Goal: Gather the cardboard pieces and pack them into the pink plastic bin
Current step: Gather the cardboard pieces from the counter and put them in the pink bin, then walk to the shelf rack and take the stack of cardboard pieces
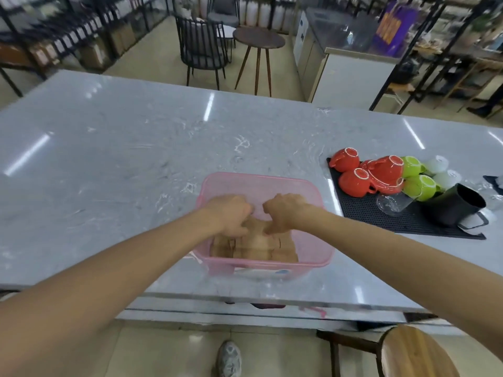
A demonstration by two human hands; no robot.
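The pink plastic bin [315,242] stands near the front edge of the grey marble table. Brown cardboard pieces [253,247] lie packed inside it, partly seen through the translucent wall. Both my hands reach down into the bin. My left hand [231,213] has its fingers curled down onto the cardboard at the left. My right hand [284,212] is curled the same way just to its right, thumb on the cardboard. The fingertips are hidden behind the hands, so whether they grip or only press is unclear.
A black rubber mat [362,213] to the right carries upturned red cups [353,182], green cups [420,186], clear glasses and a black jug [454,205]. A wooden stool [413,355] stands at the lower right. Chairs and a round side table stand beyond the table's far edge.
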